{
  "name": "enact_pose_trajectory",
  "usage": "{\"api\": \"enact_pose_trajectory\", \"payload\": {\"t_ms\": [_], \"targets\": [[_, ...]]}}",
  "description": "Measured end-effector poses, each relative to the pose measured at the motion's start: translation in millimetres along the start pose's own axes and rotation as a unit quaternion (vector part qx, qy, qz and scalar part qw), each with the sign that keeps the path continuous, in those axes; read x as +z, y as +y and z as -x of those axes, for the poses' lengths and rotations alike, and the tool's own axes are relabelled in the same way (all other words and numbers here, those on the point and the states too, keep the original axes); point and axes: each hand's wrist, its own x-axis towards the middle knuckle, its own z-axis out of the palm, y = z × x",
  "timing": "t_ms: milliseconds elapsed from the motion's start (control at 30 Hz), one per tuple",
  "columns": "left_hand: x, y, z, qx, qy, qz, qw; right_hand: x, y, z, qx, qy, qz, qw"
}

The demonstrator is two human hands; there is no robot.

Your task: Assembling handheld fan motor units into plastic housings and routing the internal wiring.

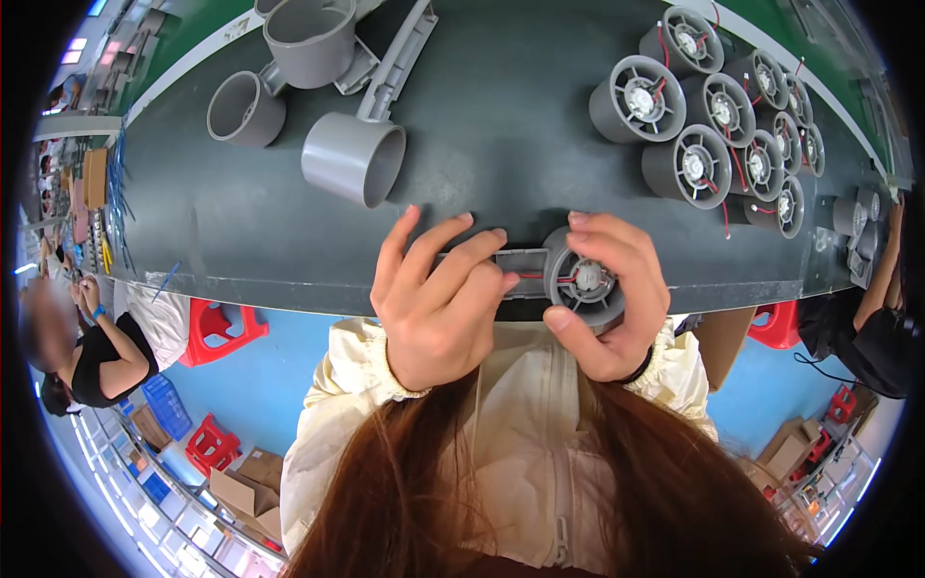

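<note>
Grey fan housing held at the near edge of the dark counter (501, 135)

Right hand (617, 299) clasped around the round grey plastic fan housing with red wires (584, 281), at 6 o'clock on the counter; left hand (438, 299) gripping the flat grey plastic arm piece (520, 260) at its 9 o'clock side. Best kept level, thumbs off the hub, red leads clear of the joint. Finished grey fan units (713, 116) clustered at 2 o'clock; empty grey plastic cylinders (352, 159) at 11 o'clock.

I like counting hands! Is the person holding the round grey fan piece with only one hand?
No, both the left hand and right hand grip the fan piece.
</note>
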Motion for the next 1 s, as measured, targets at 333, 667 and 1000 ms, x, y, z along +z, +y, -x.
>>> {"api": "enact_pose_trajectory", "payload": {"t_ms": [333, 667, 1000], "targets": [[-5, -8, 4, 0.008, -0.006, -0.020, 1.000, 6, 4, 4, 0.042, 0.016, -0.072, 0.996], [-19, -31, 10, 0.118, -0.051, 0.020, 0.992, 8, 0, 7, 0.048, 0.025, -0.029, 0.998], [-93, -27, -38, 0.073, -0.057, -0.001, 0.996, 1, 4, 21, 0.032, 0.084, -0.047, 0.995]]}}
